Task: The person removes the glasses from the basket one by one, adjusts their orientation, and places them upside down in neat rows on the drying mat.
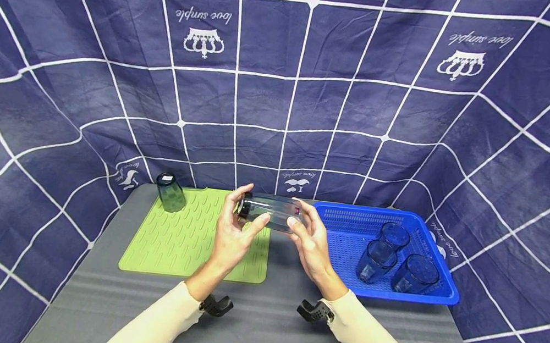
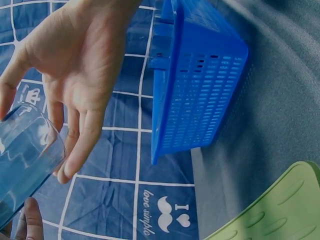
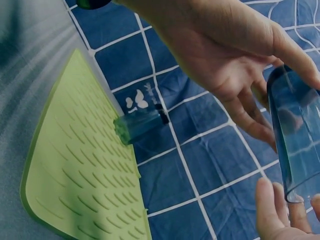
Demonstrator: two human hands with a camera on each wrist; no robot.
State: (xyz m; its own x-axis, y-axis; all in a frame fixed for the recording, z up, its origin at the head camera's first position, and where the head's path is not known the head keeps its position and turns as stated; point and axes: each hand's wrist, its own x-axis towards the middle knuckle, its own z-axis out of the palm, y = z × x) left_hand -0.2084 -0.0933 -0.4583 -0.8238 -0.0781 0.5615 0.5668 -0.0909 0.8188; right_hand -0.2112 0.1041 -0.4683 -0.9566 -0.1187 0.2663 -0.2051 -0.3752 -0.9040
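Cream sleeves (image 1: 156, 317) and fingers (image 1: 236, 194) holding glass (image 1: 278, 208) partly hide mat (image 1: 179, 239) and basket (image 1: 402, 296).

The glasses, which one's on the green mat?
The far-left glass on the green mat; three glasses are in the blue basket, and the left hand and right hand hold another glass.

Grey table (image 1: 264, 333), matte surface, soft creases showing in left wrist view; seen from head, sides narrow toward 12 o'clock. Light green mat (image 1: 189, 240) flat on it at 10 o'clock from table's middle, rounded corners, short raised ridges in rows. Blue plastic basket (image 1: 350, 216) at 2 o'clock, perforated walls and floor, long side facing 6 o'clock. Mat and basket apart, grey strip between; their 6 o'clock edges roughly level.
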